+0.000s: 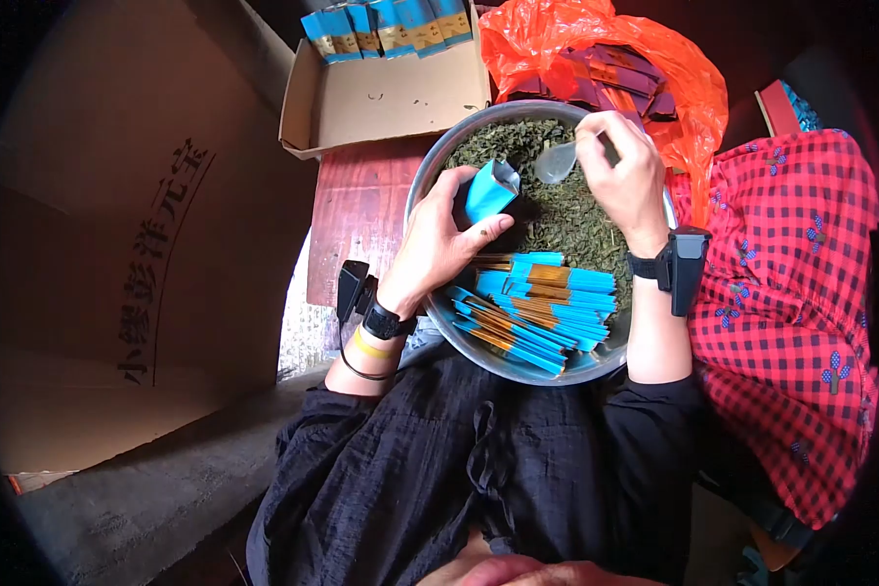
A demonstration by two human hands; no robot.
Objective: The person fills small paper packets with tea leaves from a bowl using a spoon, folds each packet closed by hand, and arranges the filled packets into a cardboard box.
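My left hand [439,234] is closed around a blue foil packet [491,191], whose top gapes toward the right. In my right hand [620,171] I pinch a clear plastic spoon [557,163] over the bowl. The bowl of the spoon looks empty, and it is just right of the packet's mouth. Beneath both hands is a metal basin [424,181] of dried green leaves [566,223]. A fanned pile of flat blue and gold packets [542,303] lies on the leaves at the basin's near side.
Behind the basin, a cardboard tray [381,103] has several blue packets [391,27] along its far edge. An orange plastic bag [693,88] holds dark red packets [623,76]. A large cardboard box [117,244] stands left. Red checked cloth [801,313] lies at right.
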